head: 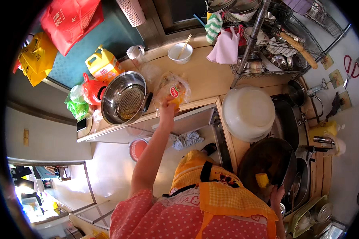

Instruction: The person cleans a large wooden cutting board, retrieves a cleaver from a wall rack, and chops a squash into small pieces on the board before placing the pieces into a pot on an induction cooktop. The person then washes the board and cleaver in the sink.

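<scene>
My left hand (pixel 168 108) is at the near side of a clear plastic bag (pixel 179 86) with a red label on the counter. Yellow material shows by its fingers; whether they grip it is unclear. At the lower right, my right hand (pixel 277 192) is closed on the near rim of a dark wok (pixel 254 158). Inside the wok lies a short yellow piece (pixel 262 180), which looks like corn. Beside my right hand a dark flat shape crosses the wok's side; I cannot tell what it is. Left of the bag sits a steel pot (pixel 107 103) with a perforated insert.
A large whitish basin (pixel 248 113) stands between the counter and sink. A white bowl (pixel 185 59) with chopsticks is near the back wall. Yellow jug (pixel 103 64) and red bag (pixel 91 89) stand behind the pot. A wire dish rack (pixel 275 44) is at upper right.
</scene>
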The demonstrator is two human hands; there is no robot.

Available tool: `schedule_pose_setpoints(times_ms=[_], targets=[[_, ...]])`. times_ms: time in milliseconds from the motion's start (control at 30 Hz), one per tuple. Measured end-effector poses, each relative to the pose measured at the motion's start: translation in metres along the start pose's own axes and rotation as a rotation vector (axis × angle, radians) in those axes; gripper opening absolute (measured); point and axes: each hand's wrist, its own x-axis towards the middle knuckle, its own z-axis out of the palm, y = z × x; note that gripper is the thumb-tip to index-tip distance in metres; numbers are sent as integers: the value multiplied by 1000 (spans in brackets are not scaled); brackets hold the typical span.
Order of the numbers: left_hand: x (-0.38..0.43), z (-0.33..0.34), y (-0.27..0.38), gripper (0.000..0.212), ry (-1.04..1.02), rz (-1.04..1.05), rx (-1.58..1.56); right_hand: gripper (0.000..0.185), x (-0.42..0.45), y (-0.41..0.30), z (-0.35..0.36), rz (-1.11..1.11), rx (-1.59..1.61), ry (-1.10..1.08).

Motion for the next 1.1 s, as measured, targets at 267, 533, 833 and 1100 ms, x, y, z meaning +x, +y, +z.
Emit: schedule_pose_setpoints(times_ms=[267, 533, 833, 1100], targets=[[88, 13, 13, 40, 180, 19, 549, 19, 1, 3, 3, -81, -67, 4], [49, -11, -13, 26, 141, 242, 419, 23, 8, 32, 7, -150, -195, 64], [17, 8, 3, 22, 248, 529, 867, 23, -2, -11, 9, -96, -254, 32], [-43, 61, 10, 23, -30, 635, 623, 26, 3, 32, 11, -175, -285, 146]])
